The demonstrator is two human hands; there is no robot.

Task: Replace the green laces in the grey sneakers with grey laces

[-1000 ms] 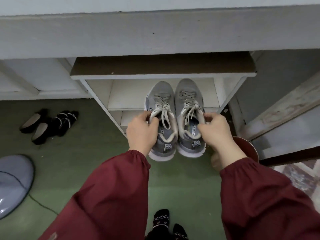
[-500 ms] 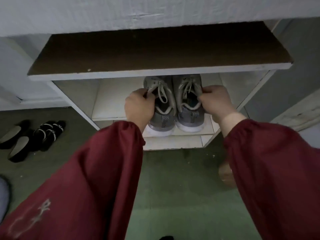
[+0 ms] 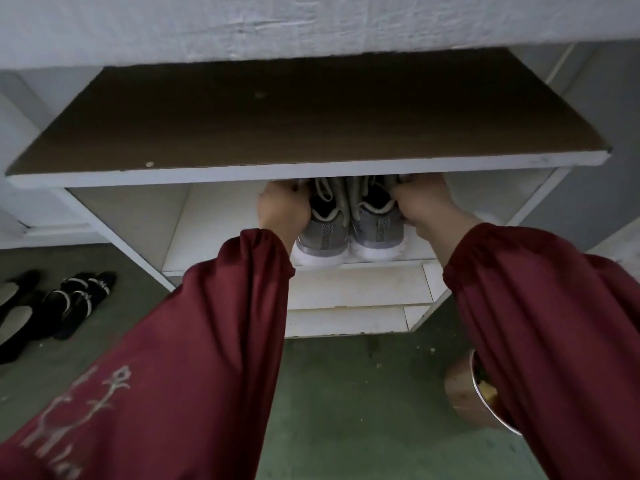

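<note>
1. Whereas a second ago the grey sneakers hung in the air before the rack, they now stand side by side on its upper shelf. Their heels are at the front edge, toward the right side, and their toes are hidden under the brown top board.
2. The left hand grips the outer collar of the left shoe and the right hand that of the right shoe, the fingers of both curled round the rims.
3. The laces that show look pale grey, not green, so I judge the swap done and this the putting-away, with only letting go left.
4. The top board hangs low over the knuckles, so the hands should draw straight back toward the front edge.
5. On the green floor, black shoes lie well left of the rack. A copper-coloured pot stands near its right front corner, partly behind the right sleeve.
</note>
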